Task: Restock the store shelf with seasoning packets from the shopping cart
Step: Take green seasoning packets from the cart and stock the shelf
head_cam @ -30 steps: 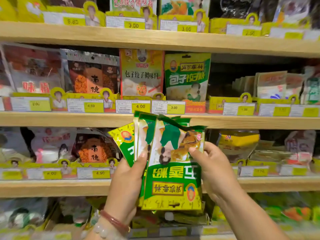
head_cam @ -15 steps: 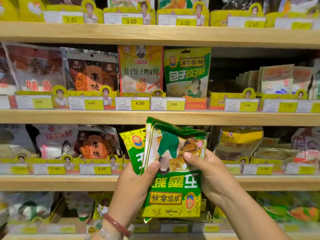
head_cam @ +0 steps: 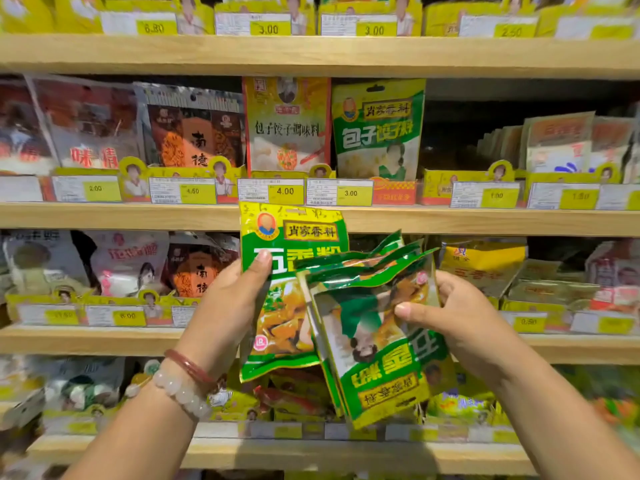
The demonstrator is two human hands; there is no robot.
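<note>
My left hand (head_cam: 228, 306) grips one green and yellow seasoning packet (head_cam: 287, 289) upright, thumb on its front. My right hand (head_cam: 457, 317) holds a stack of several matching packets (head_cam: 377, 341) upside down, tilted, overlapping the single packet's right edge. Both are held in front of the wooden store shelf (head_cam: 485, 221), at the level of its third tier. The shopping cart is out of view.
Shelf tiers carry rows of seasoning bags behind yellow price tags. A similar green packet (head_cam: 379, 129) stands on the tier above, beside a yellow one (head_cam: 285, 126). A dark gap (head_cam: 453, 133) lies right of it. Low yellow packets (head_cam: 485, 268) sit behind my right hand.
My left hand has pulled one packet out of the stack and turned it upright, raising it left. My right hand keeps the remaining stack, now tilted to the right.
</note>
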